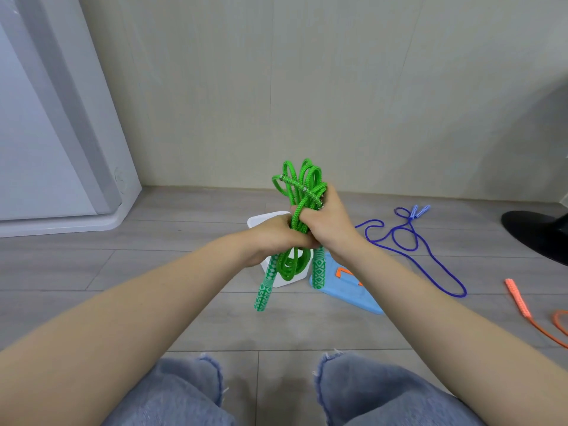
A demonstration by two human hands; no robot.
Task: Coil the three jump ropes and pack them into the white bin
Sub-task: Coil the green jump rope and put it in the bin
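Two hands meet mid-frame: the left hand (273,233) and right hand (329,227) both have fingers curled tight round the green jump rope (299,186), likely pinching its waist so the loops stay gathered; handles dangle below. Behind them sits the white bin (261,221). At three o'clock the blue rope (408,238) and, at four, the orange rope (519,299) lie uncoiled on grey plank floor beneath a beige wall.

A home room: wood-look floor (184,256), plain wall (307,87), white appliance (46,133)
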